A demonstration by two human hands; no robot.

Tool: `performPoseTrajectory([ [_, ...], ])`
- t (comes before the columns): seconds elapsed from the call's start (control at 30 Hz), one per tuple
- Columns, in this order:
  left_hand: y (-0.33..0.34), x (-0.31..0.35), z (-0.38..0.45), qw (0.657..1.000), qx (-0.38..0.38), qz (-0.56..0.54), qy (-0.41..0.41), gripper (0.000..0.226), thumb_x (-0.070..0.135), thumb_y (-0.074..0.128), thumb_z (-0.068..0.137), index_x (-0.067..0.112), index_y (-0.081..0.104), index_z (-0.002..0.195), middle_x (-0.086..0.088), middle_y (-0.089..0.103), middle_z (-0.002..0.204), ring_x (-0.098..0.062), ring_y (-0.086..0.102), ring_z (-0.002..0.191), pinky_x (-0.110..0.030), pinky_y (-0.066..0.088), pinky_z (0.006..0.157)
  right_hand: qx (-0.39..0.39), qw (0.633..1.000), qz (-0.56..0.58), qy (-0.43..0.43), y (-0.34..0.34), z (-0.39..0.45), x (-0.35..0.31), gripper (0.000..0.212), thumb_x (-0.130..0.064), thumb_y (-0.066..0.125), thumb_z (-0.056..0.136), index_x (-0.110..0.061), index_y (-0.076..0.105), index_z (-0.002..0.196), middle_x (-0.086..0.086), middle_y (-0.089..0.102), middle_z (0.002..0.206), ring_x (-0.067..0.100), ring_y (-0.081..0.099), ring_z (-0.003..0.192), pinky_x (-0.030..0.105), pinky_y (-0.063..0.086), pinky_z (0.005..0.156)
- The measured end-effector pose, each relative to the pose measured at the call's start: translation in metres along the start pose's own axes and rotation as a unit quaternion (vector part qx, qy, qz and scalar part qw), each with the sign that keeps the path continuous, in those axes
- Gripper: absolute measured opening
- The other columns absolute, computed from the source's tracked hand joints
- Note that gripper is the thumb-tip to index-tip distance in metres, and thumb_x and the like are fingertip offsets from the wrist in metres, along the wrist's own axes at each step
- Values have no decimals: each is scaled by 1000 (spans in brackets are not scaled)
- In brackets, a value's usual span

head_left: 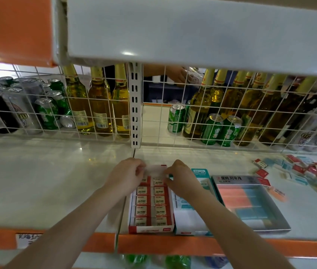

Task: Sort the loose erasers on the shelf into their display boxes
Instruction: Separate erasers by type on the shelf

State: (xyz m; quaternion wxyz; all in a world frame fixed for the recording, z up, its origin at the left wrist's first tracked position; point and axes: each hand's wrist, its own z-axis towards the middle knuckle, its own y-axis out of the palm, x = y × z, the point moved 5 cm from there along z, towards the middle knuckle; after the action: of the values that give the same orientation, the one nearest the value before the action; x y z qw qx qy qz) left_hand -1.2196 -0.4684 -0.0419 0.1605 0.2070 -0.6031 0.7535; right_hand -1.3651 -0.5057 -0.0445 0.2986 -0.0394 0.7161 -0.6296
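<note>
Both bare forearms come in from the bottom edge and meet over the red-and-white cardboard display box of 2B erasers [151, 206], which sits at the front lip of the white shelf [56, 181], long axis running straight away from the person; it looks basically full, two columns of wrapped erasers packed edge to edge; the left hand [128, 174] has its fingers curled onto the left end of the box's upright back flap [156, 169] and the right hand [180, 176] pinches the right end of it, so both are grasping that flap, neither is loose; looks to me like they're straightening or folding the header card, though the flap is blurred so I can't swear to it.

Just right of it sits a teal-and-white display box [192, 210], partly hidden under the right forearm, and beyond that a wide silver tray-style box with pink and blue erasers [250, 202]; the pile of loose small erasers in red, white and blue sleeves [299, 171] lies scattered well off to the right, towards the wire-mesh back panel [95, 105]; so the thing that matters next: the pile is to the right of both hands and the right hand is clearly nearer, my guess is that one does the reaching; plenty left to sort.
</note>
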Motion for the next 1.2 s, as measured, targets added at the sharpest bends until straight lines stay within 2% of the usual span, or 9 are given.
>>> performPoseTrajectory([
  [0.13, 9, 7, 3, 996, -67, 52, 30, 24, 19, 47, 94, 16, 62, 112, 0, 60, 109, -14, 57, 98, -23, 47, 82, 18, 999, 29, 3, -6, -5, 4, 33, -24, 54, 92, -20, 55, 125, 3, 50, 117, 18, 53, 106, 20, 38, 82],
  [0.23, 22, 13, 3, 985, -124, 105, 59, 23, 17, 42, 93, 12, 62, 102, -4, 61, 105, -17, 58, 94, -26, 48, 78, 9, 999, 30, -8, -7, -9, 6, 29, -27, 56, 90, -19, 60, 117, 4, 51, 112, 16, 51, 99, 20, 37, 78],
  [0.33, 32, 16, 4, 976, -154, 139, 63, 23, 20, 42, 94, 11, 62, 101, -6, 59, 109, -20, 58, 97, -26, 45, 77, -1, 999, 39, -9, -7, -13, 8, 28, -27, 56, 90, -19, 61, 116, 5, 52, 112, 19, 53, 101, 20, 35, 77],
  [0.53, 36, 20, 3, 974, -135, 163, 78, 27, 28, 43, 94, 12, 63, 105, -4, 58, 114, -21, 57, 103, -30, 46, 82, -8, 999, 50, 4, -4, -16, 8, 31, -24, 51, 93, -17, 57, 122, 4, 51, 118, 18, 52, 106, 19, 35, 81],
  [0.73, 36, 22, 3, 972, -145, 166, 78, 25, 29, 42, 94, 16, 63, 103, 0, 57, 115, -17, 58, 100, -26, 45, 77, 3, 997, 75, 4, -6, -20, 15, 29, -28, 52, 92, -20, 58, 120, 4, 51, 114, 18, 52, 102, 22, 37, 79],
  [0.87, 29, 31, 1, 990, -97, 86, 50, 23, 30, 45, 94, 22, 65, 102, 3, 60, 107, -11, 60, 91, -28, 51, 78, 22, 998, 53, 22, -21, -29, 43, 34, -28, 49, 94, -20, 54, 126, 3, 52, 121, 20, 51, 110, 27, 40, 86],
  [1.03, 30, 80, 5, 999, -17, -16, 27, 15, 28, 50, 93, 24, 64, 96, 8, 62, 100, -8, 57, 87, -26, 45, 76, 62, 993, 72, 71, -57, -47, 99, 31, -22, 53, 92, -19, 57, 122, 3, 56, 115, 15, 51, 95, 25, 42, 83],
  [1.1, 42, 107, 7, 998, -15, -49, 33, 15, 25, 51, 93, 20, 65, 97, 6, 63, 99, -9, 57, 88, -25, 45, 78, 78, 989, 84, 90, -72, -59, 124, 29, -21, 54, 91, -19, 59, 120, 3, 57, 113, 14, 52, 92, 23, 40, 82],
  [1.2, 69, 150, 12, 997, -36, -58, 43, 14, 26, 51, 93, 21, 64, 97, 6, 64, 101, -11, 58, 90, -31, 48, 83, 90, 986, 82, 113, -90, -78, 165, 27, -17, 54, 90, -17, 62, 116, 5, 61, 111, 20, 57, 99, 24, 42, 83],
])
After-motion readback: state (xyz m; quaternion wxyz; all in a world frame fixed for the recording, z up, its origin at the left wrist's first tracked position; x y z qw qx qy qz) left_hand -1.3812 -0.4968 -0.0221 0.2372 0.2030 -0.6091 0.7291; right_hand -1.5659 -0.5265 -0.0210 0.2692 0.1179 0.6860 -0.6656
